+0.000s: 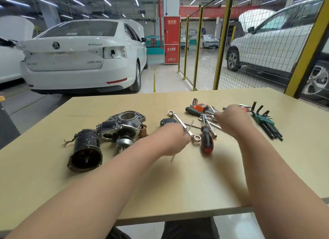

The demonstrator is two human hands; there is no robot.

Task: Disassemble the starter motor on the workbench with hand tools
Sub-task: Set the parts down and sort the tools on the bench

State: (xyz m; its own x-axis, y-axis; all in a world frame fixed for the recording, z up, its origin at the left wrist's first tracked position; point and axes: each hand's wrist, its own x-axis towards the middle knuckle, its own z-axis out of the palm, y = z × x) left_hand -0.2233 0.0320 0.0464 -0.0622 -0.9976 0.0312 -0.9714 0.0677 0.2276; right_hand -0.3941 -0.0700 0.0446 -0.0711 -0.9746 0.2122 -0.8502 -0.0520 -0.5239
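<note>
The starter motor lies in pieces on the left of the workbench [178, 176]: a black cylindrical housing [85, 149], an aluminium nose housing with its solenoid [124, 123], and a geared shaft [124, 142] between them. A black end cap [166, 122] and a copper-coloured sleeve [142, 131] lie beside them. My left hand [171, 138] grips a thin long bolt [172, 158], blurred, just over a ring spanner [178, 118]. My right hand [231, 118] hovers knuckles-up over the tool pile; its fingers are hidden and blurred.
A screwdriver with a black and red handle [206, 139] lies between my hands. Behind it are an orange-holder hex key set [201, 107], a socket wrench [211, 128] and a green-holder hex key set [265, 122]. Beyond the bench stand white cars and a yellow mesh fence [222, 42].
</note>
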